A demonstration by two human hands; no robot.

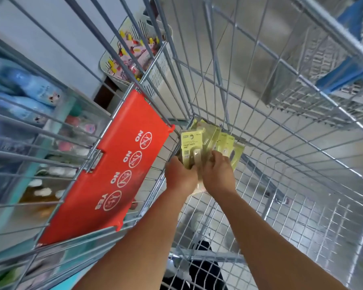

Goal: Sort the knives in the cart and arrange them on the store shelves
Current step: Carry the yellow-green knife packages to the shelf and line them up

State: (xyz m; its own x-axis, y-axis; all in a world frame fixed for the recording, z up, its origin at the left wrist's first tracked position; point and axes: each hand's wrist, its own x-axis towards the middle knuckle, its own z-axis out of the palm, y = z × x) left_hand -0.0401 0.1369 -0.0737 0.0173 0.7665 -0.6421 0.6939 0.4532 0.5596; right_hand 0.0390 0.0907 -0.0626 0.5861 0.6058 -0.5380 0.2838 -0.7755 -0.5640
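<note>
Both arms stretched fwd & down, bare forearms coming in from the bottom edge and converging, wrists pretty straight. Left hand (180,176) back-of-hand up, fingers curled under and gripping the knife packs (192,146) from the left. Right hand (218,172) right beside it, nearly touching, knuckles up, fingers bent over the same bunch w/ fingertips pressing on top. Thumbs hidden, can't tell tbh.
</note>
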